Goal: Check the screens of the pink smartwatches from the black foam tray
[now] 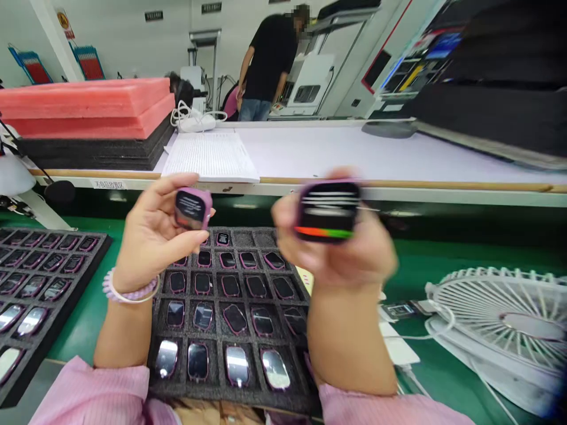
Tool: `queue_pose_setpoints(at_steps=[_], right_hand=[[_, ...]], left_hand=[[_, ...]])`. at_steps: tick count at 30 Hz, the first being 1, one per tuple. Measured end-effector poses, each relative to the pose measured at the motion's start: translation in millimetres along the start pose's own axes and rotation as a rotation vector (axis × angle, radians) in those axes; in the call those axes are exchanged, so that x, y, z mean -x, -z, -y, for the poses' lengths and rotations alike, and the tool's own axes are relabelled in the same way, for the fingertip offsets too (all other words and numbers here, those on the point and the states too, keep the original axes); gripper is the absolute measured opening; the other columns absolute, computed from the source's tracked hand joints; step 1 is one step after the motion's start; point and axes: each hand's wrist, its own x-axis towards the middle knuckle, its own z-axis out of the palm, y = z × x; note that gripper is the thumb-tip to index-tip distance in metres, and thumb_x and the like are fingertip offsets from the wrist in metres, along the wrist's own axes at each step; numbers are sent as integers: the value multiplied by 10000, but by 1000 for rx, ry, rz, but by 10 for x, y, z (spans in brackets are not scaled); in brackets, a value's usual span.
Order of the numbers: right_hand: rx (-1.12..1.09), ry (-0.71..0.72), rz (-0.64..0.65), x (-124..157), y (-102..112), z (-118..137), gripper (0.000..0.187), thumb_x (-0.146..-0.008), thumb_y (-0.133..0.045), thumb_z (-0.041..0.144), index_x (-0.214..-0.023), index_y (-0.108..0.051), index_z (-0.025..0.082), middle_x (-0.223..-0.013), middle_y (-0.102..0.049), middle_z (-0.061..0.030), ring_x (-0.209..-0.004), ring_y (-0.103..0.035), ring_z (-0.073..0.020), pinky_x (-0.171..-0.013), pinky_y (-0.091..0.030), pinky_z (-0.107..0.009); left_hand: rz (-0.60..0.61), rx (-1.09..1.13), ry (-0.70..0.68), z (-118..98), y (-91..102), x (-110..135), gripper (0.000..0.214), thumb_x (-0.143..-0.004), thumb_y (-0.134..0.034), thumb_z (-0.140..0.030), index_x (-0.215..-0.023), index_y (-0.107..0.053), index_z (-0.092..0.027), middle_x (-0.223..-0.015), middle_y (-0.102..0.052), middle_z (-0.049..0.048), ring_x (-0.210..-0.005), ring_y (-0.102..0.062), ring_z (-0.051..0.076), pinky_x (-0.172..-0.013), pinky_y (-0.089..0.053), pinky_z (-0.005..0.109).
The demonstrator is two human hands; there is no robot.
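My left hand (pixel 155 230) grips a smartwatch body with a pink-purple case (pixel 193 208) by its edges, its screen lit with small text. In my right hand (pixel 349 254), blurred by motion, a second smartwatch body (pixel 328 209) faces me; its dark screen shows white lines of text above an orange and green bar. Neither watch has a strap. Below both hands lies a black foam tray (pixel 221 348) with rows of compartments, most holding a similar watch body. My right forearm hides part of its right side.
Another foam tray of watches (pixel 48 319) lies at left. A white fan (pixel 500 319) and cables stand at right. On the raised shelf are pink foam blocks (pixel 88 106), a lined paper sheet (pixel 210 156) and a white cable (pixel 195 121). A person (pixel 270 59) stoops beyond.
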Motion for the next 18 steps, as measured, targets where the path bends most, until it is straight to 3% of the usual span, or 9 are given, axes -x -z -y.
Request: queue_pose_setpoints(at_steps=[3, 6, 12, 18], right_hand=[[-95, -15, 72, -240, -91, -138, 650, -686, -997, 390, -1246, -682, 291, -1054, -730, -41, -661, -662, -163, -579, -610, -320], [-138, -61, 76, -370, -58, -287, 647, -742, -954, 269, -1309, -643, 255, -1105, -735, -60, -827, -729, -194, -734, -649, -332], [-81, 1, 52, -361, 3, -364, 534, -790, -897, 247, -1247, -622, 233, -1000, -707, -28, -694, -663, -140, -643, -589, -285], [-47, 48, 28, -371, -31, -370, 518, -766, -868, 248, -1216, -613, 241, -913, -638, 6, -680, -612, -136, -611, -548, -275]], left_hand=[[-7, 13, 2, 158, -80, -110, 535, -807, -873, -239, -1280, -622, -237, -1071, -711, 49, -847, -716, 143, -647, -626, 181], [10, 23, 29, 330, -107, -179, 561, -834, -835, -240, -1333, -577, -239, -1153, -706, 66, -963, -740, 164, -746, -642, 201], [1, 73, 76, 398, -124, -193, 492, -829, -834, -227, -1268, -612, -243, -1059, -726, 32, -670, -708, 95, -601, -619, 172], [17, 105, 86, 360, -189, -154, 479, -882, -757, -234, -1339, -612, -225, -1134, -740, 61, -725, -763, 126, -704, -683, 229]])
